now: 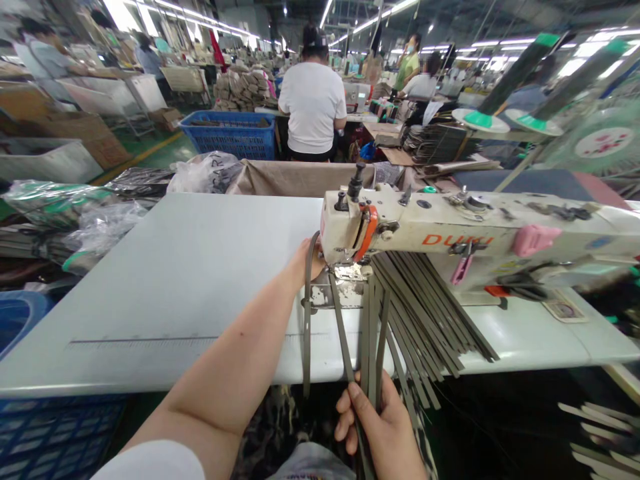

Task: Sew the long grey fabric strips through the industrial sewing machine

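My right hand [383,427] is closed round several narrow olive-grey strips [369,333] at the table's front edge. Its thumb presses on one strip [341,327] that runs up to the needle area of the sewing machine [345,227]. My left hand [311,261] reaches to the left side of the machine head, close to the presser foot. A looped strip [307,320] passes over it and hangs past the front edge. The left fingers are mostly hidden behind this strip and the machine head. More strips [425,313] lie fanned out under the machine arm.
The white table [200,267] has a printed ruler line [150,342] on the left. Thread cones [520,73] stand at the back right. A fabric-lined bin [300,179] and blue crate [230,137] lie beyond. A person [313,100] sits ahead, back turned.
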